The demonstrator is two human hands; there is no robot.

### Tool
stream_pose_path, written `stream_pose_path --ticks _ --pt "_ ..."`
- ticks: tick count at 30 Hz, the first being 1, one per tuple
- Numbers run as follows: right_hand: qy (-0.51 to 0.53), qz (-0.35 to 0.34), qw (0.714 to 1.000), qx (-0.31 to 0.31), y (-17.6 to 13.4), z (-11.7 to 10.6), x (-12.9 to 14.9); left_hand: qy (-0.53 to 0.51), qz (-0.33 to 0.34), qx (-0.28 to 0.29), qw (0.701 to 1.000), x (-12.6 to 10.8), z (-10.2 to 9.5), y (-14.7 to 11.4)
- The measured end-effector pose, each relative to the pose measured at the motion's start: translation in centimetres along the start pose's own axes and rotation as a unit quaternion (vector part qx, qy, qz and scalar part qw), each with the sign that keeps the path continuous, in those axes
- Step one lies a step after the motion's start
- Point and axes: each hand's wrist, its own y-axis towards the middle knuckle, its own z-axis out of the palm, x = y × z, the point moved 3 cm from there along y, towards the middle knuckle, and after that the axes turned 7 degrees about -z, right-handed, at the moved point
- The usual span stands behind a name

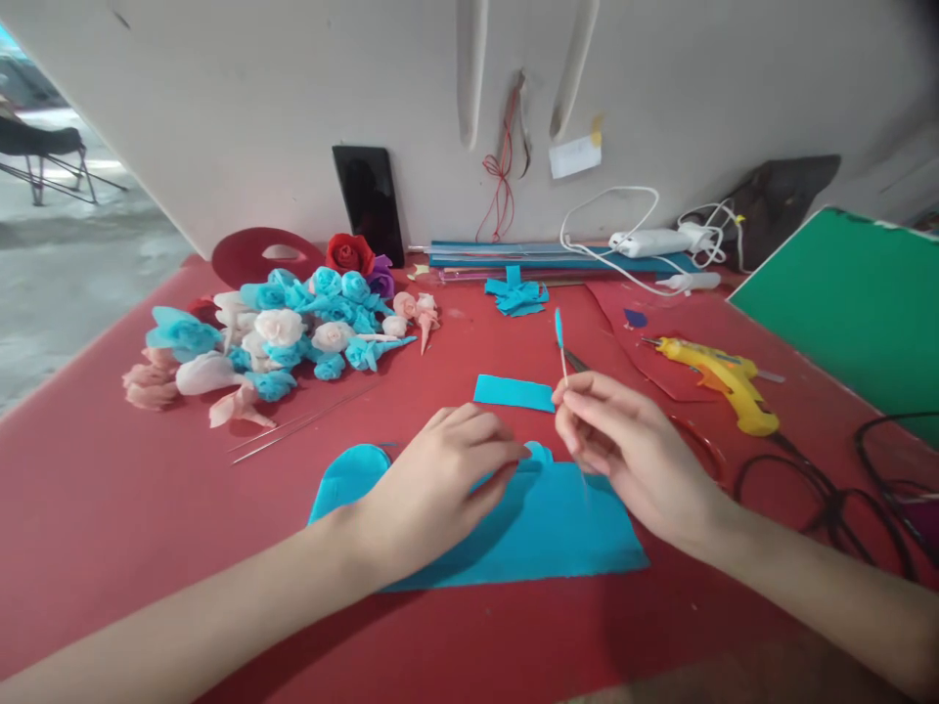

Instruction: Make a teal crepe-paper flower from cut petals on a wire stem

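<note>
In my right hand [616, 440], pinched between thumb and fingers, is a thin wire stem [564, 366] held upright, its top wrapped in a blue bud tip [558, 328]. My left hand [462, 464] is bent over a wide sheet of blue crepe paper [543, 538]; its fingers close at a small round-edged blue paper petal [539, 453]. Whether the thumb presses on that petal is partly hidden. Under the left wrist lies a rounded blue paper piece [352, 479]. A blue paper strip [514, 392] sits just beyond both hands.
Blue, white and pink paper flowers [279, 328] are heaped at left, near loose wires [293, 430]. A yellow glue gun [723, 381] with a black cord lies at right. Behind are blue scraps [515, 291], a leaning phone [369, 203], a white power strip [652, 242] and a green board [843, 313].
</note>
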Motion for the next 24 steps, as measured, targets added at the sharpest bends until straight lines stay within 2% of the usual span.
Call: stream_pose_path --ticks 3,6,9,14,18,24 --pt "0.007 0.008 1.000 -0.016 0.0 -0.3 -1.6 0.105 0.007 0.007 0.994 -0.2 0.8 0.9" --pt "0.019 0.003 0.999 -0.026 -0.2 -0.5 -2.5 0.152 0.023 0.007 0.988 -0.3 1.5 1.9" --pt "0.033 0.004 0.999 -0.028 -0.2 -0.6 -2.9 0.135 0.040 0.006 0.990 0.1 1.9 2.3" --pt "0.044 0.005 0.998 -0.042 0.2 -1.1 -3.2 0.076 0.043 -0.033 0.996 0.7 2.0 2.1" --pt "0.046 0.003 0.998 -0.041 0.4 -1.2 -3.5 0.076 0.056 -0.055 0.994 0.7 1.9 2.0" --pt "0.045 0.000 0.998 -0.034 0.3 -1.2 -3.7 0.083 0.072 -0.041 0.993 0.5 2.0 2.0"
